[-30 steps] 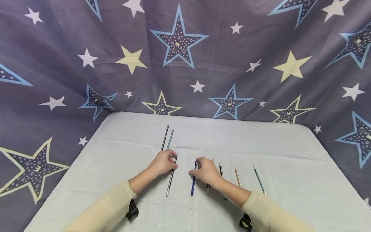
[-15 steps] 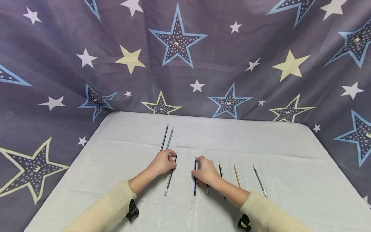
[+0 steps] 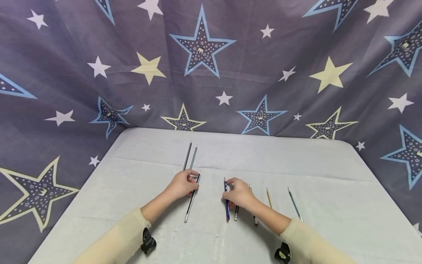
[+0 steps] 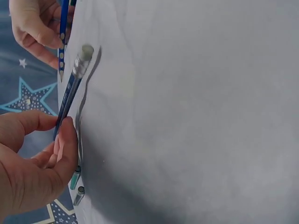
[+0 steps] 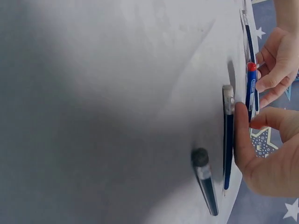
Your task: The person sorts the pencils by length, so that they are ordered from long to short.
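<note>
My left hand (image 3: 181,185) pinches a dark pencil (image 3: 188,212) with a white eraser end, between thumb and fingertips. In the left wrist view this pencil (image 4: 70,95) is tilted, its eraser end off the table above a shadow. My right hand (image 3: 243,196) pinches a blue pencil (image 3: 227,209) with a red end; round pale spots dot its barrel (image 4: 61,44). Right beside that hand lies a black pencil (image 3: 236,213) with a white eraser, partly hidden by it. Another dark pencil (image 3: 255,220) lies under the right wrist, mostly covered.
Beyond the left hand, a black pencil (image 3: 187,156) and a teal pencil (image 3: 193,157) lie side by side. Farther right are a gold pencil (image 3: 270,198) and a grey-green pencil (image 3: 295,203). A white cloth covers the table (image 3: 132,179); a star-patterned curtain (image 3: 244,66) hangs behind it.
My right hand has shifted a little to the right with the blue pencil, which now leans the other way. The left hand has edged left with its dark pencil.
</note>
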A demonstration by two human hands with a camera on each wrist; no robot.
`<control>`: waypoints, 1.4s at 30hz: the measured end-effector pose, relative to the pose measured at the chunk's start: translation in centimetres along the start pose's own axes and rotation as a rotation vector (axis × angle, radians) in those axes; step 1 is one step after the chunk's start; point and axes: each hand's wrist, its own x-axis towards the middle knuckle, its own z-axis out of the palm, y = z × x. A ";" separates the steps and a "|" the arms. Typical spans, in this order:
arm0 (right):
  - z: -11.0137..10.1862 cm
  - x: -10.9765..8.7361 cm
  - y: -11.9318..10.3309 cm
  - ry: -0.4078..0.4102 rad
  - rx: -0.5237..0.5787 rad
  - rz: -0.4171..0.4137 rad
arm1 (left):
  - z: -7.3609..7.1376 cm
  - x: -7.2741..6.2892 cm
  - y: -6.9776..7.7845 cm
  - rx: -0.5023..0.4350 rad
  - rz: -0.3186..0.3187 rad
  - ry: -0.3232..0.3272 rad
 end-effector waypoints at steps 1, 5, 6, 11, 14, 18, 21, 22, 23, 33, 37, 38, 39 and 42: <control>-0.1 0.1 0.0 0.004 0.032 0.016 | 0.0 0.0 0.0 -0.011 0.003 0.002; -0.4 0.3 -0.1 0.011 0.164 0.067 | 0.1 -0.1 0.1 -0.040 0.007 0.005; -0.5 0.3 -0.2 0.013 0.194 0.076 | 0.2 -0.1 0.2 -0.046 0.007 0.004; -0.9 0.5 -0.4 0.012 0.295 0.094 | 0.4 0.0 0.5 -0.118 -0.016 -0.015; -1.1 0.5 -0.4 0.000 0.337 0.092 | 0.5 0.1 0.7 -0.193 -0.041 -0.027; -1.3 0.5 -0.5 -0.011 0.387 0.086 | 0.6 0.3 1.0 -0.281 -0.066 -0.025; -1.4 0.5 -0.6 -0.012 0.413 0.077 | 0.9 0.6 1.2 -0.323 -0.072 -0.019; -1.5 0.5 -0.7 -0.012 0.421 0.074 | 1.0 0.7 1.2 -0.333 -0.071 -0.017; -1.5 0.6 -0.7 -0.010 0.430 0.075 | 1.1 0.7 1.2 -0.344 -0.075 -0.016; -0.9 1.2 -0.6 0.020 0.491 0.067 | 1.5 1.1 1.9 -0.468 -0.095 -0.022; -0.9 1.3 -0.5 0.022 0.516 0.064 | 1.5 1.3 1.9 -0.496 -0.096 -0.032; -1.0 1.3 -0.4 0.024 0.527 0.066 | 1.5 1.3 1.9 -0.500 -0.095 -0.035; -1.1 1.3 -0.4 0.028 0.540 0.069 | 1.5 1.3 2.0 -0.504 -0.096 -0.037; -1.4 1.2 -0.3 0.037 0.562 0.068 | 1.6 1.4 2.1 -0.511 -0.093 -0.037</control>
